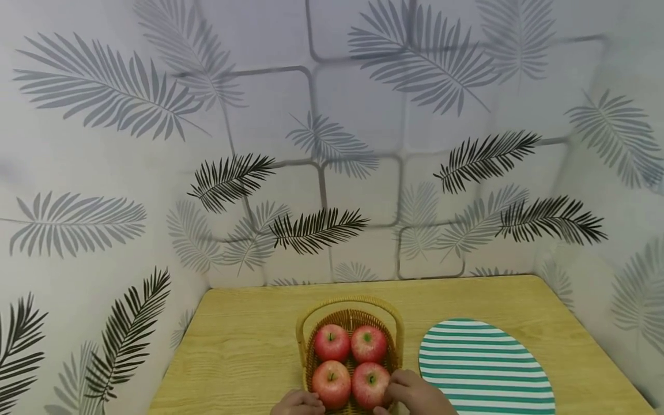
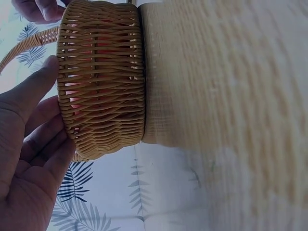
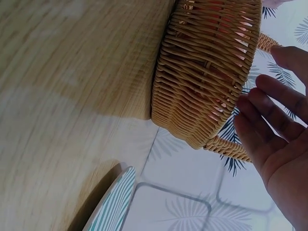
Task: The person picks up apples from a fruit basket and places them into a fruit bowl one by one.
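Note:
Several red apples (image 1: 332, 384) sit inside a brown wicker basket (image 1: 399, 351) with a tall arched handle. In the head view, my left hand (image 1: 298, 403) is at the basket's near left side. The left wrist view shows the fingers and thumb of my left hand (image 2: 31, 139) lying along the basket's rim (image 2: 65, 86), only slightly bent. My right hand (image 1: 415, 395) is at the near right side, by the closest right apple (image 1: 370, 385). From the right wrist, the loosely bent fingers of my right hand (image 3: 279, 115) are right at the woven rim, holding nothing.
A round board (image 1: 485, 369) with green and white stripes lies on the wooden table (image 1: 233, 351), right of the basket. Walls (image 1: 358, 190) with a leaf pattern stand behind the table and along its sides.

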`<state>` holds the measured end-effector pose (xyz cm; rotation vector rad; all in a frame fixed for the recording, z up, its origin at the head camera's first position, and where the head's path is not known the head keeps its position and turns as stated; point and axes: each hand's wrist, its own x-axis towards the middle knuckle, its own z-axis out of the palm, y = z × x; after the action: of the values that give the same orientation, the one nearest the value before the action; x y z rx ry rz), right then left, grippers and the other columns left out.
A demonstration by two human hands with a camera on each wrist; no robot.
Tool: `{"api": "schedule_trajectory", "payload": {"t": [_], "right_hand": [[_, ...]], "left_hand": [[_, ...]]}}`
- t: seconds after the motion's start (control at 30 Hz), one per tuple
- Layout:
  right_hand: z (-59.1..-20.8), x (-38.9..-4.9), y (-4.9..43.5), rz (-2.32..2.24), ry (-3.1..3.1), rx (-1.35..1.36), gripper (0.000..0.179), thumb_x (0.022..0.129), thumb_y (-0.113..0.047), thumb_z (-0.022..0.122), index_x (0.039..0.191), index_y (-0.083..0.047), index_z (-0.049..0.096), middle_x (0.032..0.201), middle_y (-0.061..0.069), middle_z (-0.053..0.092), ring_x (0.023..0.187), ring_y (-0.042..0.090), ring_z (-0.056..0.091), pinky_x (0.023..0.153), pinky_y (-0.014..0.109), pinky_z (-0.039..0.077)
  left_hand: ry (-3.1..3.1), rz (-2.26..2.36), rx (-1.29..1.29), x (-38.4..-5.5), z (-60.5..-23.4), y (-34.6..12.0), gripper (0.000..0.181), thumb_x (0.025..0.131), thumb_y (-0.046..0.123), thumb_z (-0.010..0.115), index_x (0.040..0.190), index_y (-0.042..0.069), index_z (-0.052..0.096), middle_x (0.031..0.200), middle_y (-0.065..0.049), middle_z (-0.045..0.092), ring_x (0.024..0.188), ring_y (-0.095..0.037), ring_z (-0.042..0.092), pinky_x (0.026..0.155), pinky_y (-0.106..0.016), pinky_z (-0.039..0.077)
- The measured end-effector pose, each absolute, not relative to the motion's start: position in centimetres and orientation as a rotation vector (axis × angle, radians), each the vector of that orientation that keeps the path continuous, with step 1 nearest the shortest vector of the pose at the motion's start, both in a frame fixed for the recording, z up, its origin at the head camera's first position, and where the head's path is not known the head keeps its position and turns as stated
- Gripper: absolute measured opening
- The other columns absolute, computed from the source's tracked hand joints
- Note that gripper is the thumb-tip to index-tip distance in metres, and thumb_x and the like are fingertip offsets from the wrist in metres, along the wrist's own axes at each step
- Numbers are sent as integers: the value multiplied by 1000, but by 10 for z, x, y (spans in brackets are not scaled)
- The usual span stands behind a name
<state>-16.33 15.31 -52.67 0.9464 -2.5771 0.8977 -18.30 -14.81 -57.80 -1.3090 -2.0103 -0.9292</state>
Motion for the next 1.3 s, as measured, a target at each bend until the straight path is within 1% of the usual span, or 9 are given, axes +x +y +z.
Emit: {"api": "schedule_trajectory", "payload": {"t": [0.17, 0.27, 0.4, 0.53, 0.63, 0.73, 0.93, 1.1, 1.3], "right_hand": [[-526, -160, 153, 951, -2613, 846, 9, 90, -37, 71, 85, -33, 65, 89, -17, 55, 78, -3, 44, 62, 14, 40], [-528, -160, 151, 918, -2542, 849, 11, 86, -36, 75, 90, -30, 67, 94, -16, 56, 80, -1, 47, 63, 14, 43], [-528, -162, 150, 850, -2488, 856, 20, 83, -35, 79, 97, -24, 69, 102, -13, 57, 84, 0, 50, 66, 16, 47], [-521, -158, 150, 871, -2681, 754, 30, 88, -46, 70, 111, -26, 69, 113, -13, 58, 95, 2, 53, 76, 24, 53], [-516, -156, 148, 874, -2769, 689, 36, 89, -51, 66, 117, -27, 67, 118, -14, 57, 100, 4, 54, 81, 29, 55], [-516, -157, 146, 870, -2779, 675, 37, 89, -52, 66, 117, -28, 67, 119, -14, 57, 102, 5, 55, 84, 32, 55], [-532, -167, 144, 783, -2586, 742, 40, 81, -48, 77, 112, -25, 68, 113, -14, 59, 98, 6, 57, 75, 26, 55], [-540, -173, 142, 740, -2500, 777, 44, 76, -45, 82, 112, -24, 68, 113, -11, 60, 99, 7, 58, 75, 27, 55], [-545, -178, 141, 713, -2492, 784, 43, 77, -46, 81, 111, -24, 68, 113, -9, 61, 98, 9, 58, 75, 28, 55]], "left_hand": [[-2098, -1022, -1149, -174, -579, -144, 14, 71, -2, 77, 84, 3, 77, 84, -5, 72, 81, -18, 66, 79, -13, 47], [-2124, -1015, -1118, -172, -578, -143, 13, 71, -1, 77, 83, 4, 77, 83, -4, 72, 81, -18, 66, 79, -14, 47], [-2143, -989, -1118, -170, -575, -142, 13, 72, 0, 76, 83, 5, 77, 83, -3, 72, 81, -18, 65, 78, -14, 47], [-2161, -964, -1108, -170, -573, -142, 11, 73, 2, 76, 84, 6, 77, 83, -2, 72, 82, -16, 65, 78, -13, 47], [-2153, -954, -1118, -171, -573, -143, 11, 74, 3, 76, 84, 6, 77, 83, -2, 72, 81, -16, 65, 78, -14, 47], [-2158, -956, -1136, -171, -573, -144, 10, 74, 2, 75, 84, 6, 77, 83, -3, 72, 81, -17, 65, 78, -15, 48], [-2201, -1020, -1118, -168, -571, -144, 9, 79, 2, 72, 85, 6, 77, 84, -2, 72, 83, -17, 66, 76, -17, 49], [-2206, -1045, -1094, -168, -573, -143, 9, 79, 2, 73, 85, 6, 77, 84, -2, 73, 83, -16, 66, 77, -16, 48], [-2240, -1050, -1093, -168, -571, -144, 8, 80, 3, 72, 86, 6, 77, 85, -2, 73, 84, -16, 66, 76, -17, 49]]}}
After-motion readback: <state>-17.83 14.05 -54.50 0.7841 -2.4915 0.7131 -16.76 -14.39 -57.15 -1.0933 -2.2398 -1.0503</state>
